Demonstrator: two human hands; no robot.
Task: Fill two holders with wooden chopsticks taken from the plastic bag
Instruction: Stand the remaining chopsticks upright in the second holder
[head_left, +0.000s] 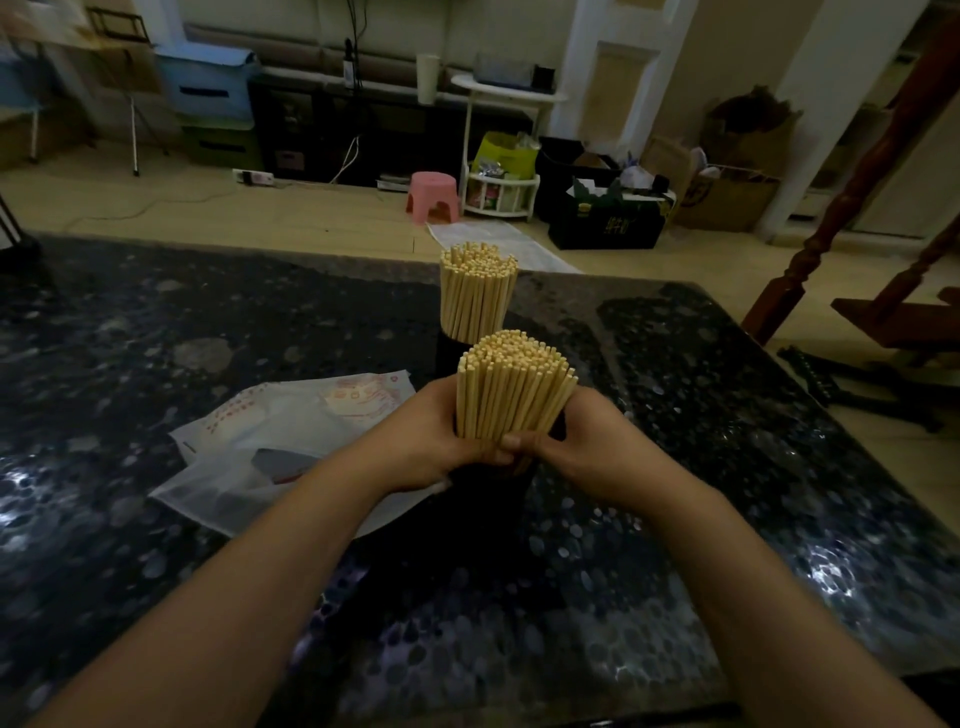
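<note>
Near bundle of chopsticks upright at centre, long axis vertical, blunt ends up, left hand and right hand clasping it, far bundle upright at 12 o'clock, plastic bag at 9 o'clock on counter, red print unreadable.

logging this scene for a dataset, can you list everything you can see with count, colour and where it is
near chopstick bundle: one, pale wood, upright in front of the person, gripped by both hands
far chopstick bundle: one, pale wood, standing upright in the far holder
far holder: one, black, behind the near bundle, mostly hidden
near holder: one, black, under the hands, hard to make out
plastic bag: one, white with red print, flat on the table, left of the hands
table: one, dark speckled
stool: one, pink, on the floor beyond the table
left hand: one, gripping the near bundle's left side
right hand: one, gripping its right side
</note>
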